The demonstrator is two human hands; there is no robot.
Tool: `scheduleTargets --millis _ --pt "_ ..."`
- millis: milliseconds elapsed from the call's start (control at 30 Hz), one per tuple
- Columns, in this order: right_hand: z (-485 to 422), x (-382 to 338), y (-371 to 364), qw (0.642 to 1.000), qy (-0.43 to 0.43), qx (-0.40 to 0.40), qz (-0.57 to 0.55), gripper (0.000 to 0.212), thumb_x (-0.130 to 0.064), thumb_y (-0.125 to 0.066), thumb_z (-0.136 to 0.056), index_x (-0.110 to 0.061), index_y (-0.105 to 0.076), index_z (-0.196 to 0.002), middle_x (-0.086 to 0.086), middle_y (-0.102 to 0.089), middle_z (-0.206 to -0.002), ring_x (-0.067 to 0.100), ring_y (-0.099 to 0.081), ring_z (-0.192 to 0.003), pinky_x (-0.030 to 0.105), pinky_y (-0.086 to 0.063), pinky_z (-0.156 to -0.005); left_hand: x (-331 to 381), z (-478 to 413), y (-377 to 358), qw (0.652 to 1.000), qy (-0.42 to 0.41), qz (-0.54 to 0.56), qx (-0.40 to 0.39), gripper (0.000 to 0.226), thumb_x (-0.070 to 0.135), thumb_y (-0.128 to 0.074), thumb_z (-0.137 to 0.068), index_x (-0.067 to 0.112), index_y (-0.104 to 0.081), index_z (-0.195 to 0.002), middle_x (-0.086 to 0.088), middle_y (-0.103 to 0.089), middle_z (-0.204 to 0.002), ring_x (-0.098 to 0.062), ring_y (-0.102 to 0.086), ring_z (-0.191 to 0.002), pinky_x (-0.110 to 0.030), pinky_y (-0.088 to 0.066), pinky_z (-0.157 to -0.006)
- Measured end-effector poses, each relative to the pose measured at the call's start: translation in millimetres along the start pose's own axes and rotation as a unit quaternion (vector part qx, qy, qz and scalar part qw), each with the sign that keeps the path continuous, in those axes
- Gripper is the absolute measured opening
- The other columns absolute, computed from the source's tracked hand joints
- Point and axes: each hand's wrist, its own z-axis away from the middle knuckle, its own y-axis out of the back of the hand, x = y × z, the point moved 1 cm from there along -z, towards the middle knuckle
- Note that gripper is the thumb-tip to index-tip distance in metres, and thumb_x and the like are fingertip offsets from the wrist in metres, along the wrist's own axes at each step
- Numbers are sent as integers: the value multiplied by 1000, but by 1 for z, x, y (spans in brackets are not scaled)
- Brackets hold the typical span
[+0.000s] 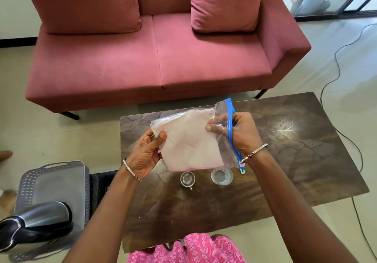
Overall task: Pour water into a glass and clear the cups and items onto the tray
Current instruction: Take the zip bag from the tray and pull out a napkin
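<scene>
So the person's standing at the low dark tabletop (295, 160) w/ both hands up over it, holding a clear zip bag (191, 140) that has a folded pale pinkish cloth inside. Left hand (145, 152) is clamped on the bag's left edge, thumb on top and fingers underneath. Right hand (238, 132) is pinching the other end right by the blue zipper strip (231, 132), which runs down past the wrist w/ a small green tab at the bottom. Can't tell if the zip is closed or not tbh.

Just below the bag, btw the two forearms, there's a small steel cup (187, 179) w/ a little handle, sitting upright on the tabletop. Just right of it, under the right wrist, is a clear glass (222, 176), also upright; looks like there's water in it but hard to be sure.

Off to the left of the left arm, well apart from the cups, a grey perforated tray (51, 183) sits on something lower than the tabletop, and a steel flask (34, 222) w/ a dark top is lying on its side on the tray's near end.

Pink sofa (153, 58) beyond the hands, bangles on both wrists.
</scene>
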Motion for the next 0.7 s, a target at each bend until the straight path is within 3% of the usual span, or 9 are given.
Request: scheduleTargets --millis 133,267,367,533,700 --pt "-1 -1 -5 998 40 35 26 13 -11 -88 -68 -14 -78 -75 -4 -77 -77 7 -74 -71 17 -59 -67 3 -1 2 1000 -2 7 1 39 13 -60 -87 14 -59 -127 -5 -72 -115 -20 -70 -101 -37 -61 -77" --pt "0 -2 -10 991 93 85 52 20 -21 -89 -69 -16 -80 -86 -11 -77 -85 3 -75 -76 17 -60 -71 6 -2 5 1000 -2 11 10 39 13 -59 -88 14 -59 -127 -4 -72 -115 -19 -71 -101 -36 -61 -76" --pt "-1 -2 -14 991 87 87 52 24 -26 -89 -69 -18 -81 -91 -11 -78 -89 5 -75 -80 20 -61 -74 8 -2 5 1000 -1 4 10 41 16 -62 -84 16 -61 -125 -4 -72 -115 -19 -70 -100 -37 -61 -77" --pt "-6 -5 -18 998 37 41 40 33 -42 -88 -56 -25 -81 -83 -8 -79 -82 11 -76 -78 24 -63 -73 9 0 15 1000 8 3 -1 47 15 -61 -86 14 -57 -133 -9 -67 -124 -23 -67 -106 -38 -61 -80" --pt "-14 -3 -22 997 24 50 60 19 -28 -90 -66 -19 -81 -80 -2 -78 -77 15 -76 -73 36 -64 -77 8 0 20 1000 14 8 -18 44 13 -60 -88 15 -59 -131 -11 -65 -127 -23 -67 -108 -39 -60 -84"
